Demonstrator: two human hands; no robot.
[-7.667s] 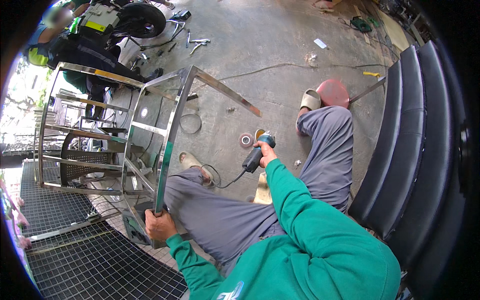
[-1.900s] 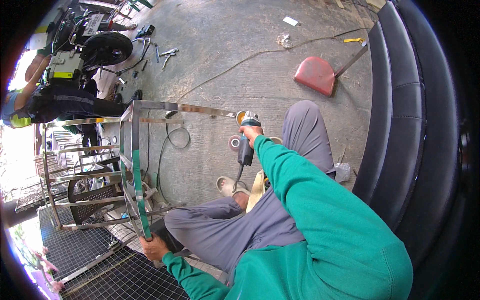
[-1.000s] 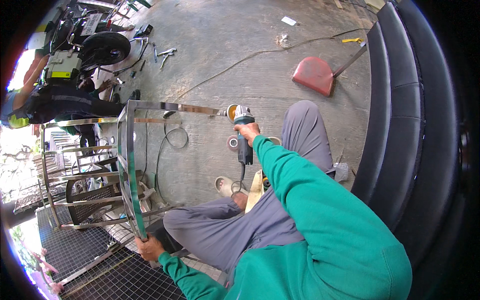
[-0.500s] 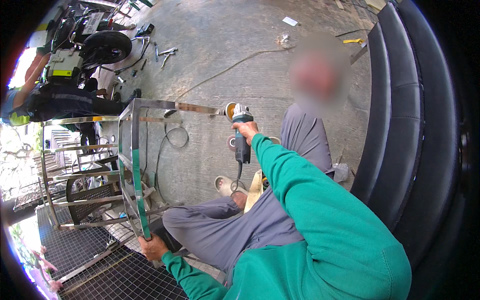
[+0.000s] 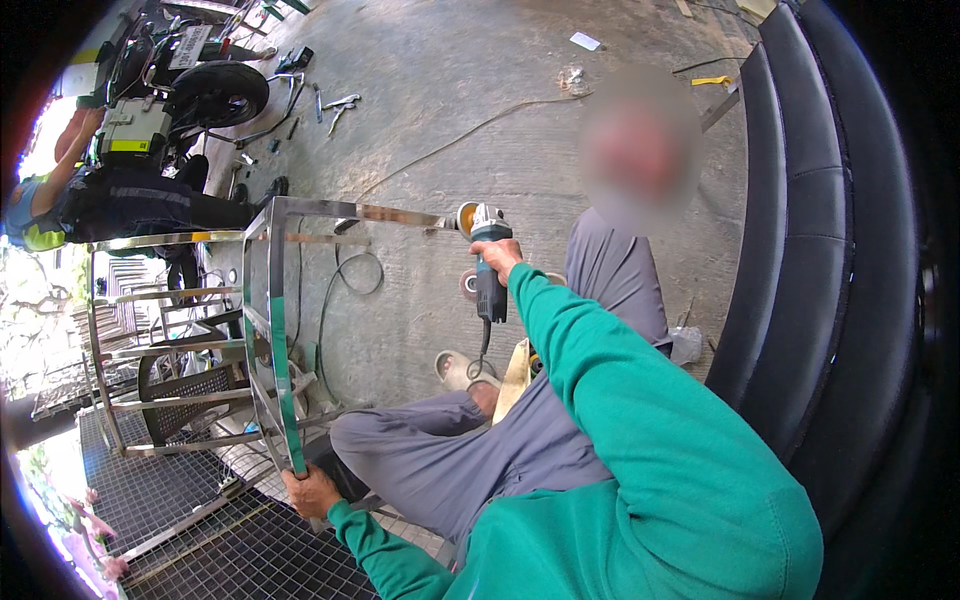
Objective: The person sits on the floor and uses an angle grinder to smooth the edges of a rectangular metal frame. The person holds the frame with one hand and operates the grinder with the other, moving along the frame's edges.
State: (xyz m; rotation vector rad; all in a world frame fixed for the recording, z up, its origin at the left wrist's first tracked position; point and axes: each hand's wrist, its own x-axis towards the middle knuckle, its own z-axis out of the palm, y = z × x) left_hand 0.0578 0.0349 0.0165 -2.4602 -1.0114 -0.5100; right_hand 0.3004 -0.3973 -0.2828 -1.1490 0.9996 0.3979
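My right hand [image 5: 503,258] is closed around the body of an angle grinder [image 5: 489,290], teal and black with a silver head. Its yellowish disc [image 5: 467,219] is at the far end of a shiny metal bar, apparently touching it. That bar belongs to a welded tubular metal frame [image 5: 277,270], tilted on its side to my left, with a strip of green film on one leg. Low on that leg, my left hand [image 5: 314,492] grips the tube. The grinder's cord hangs down beside my sandaled foot [image 5: 462,373].
A long black padded seat [image 5: 815,240] runs along the right. At upper left a person [image 5: 130,200] sits beside a motorcycle [image 5: 215,95], with pliers [image 5: 342,108] and other tools on the concrete. A cable [image 5: 450,140] crosses the floor. Black wire mesh [image 5: 250,550] lies lower left.
The whole scene has shifted slightly rightward in the picture. Both hands keep their holds, and the grinder's disc stays at the end of the bar.
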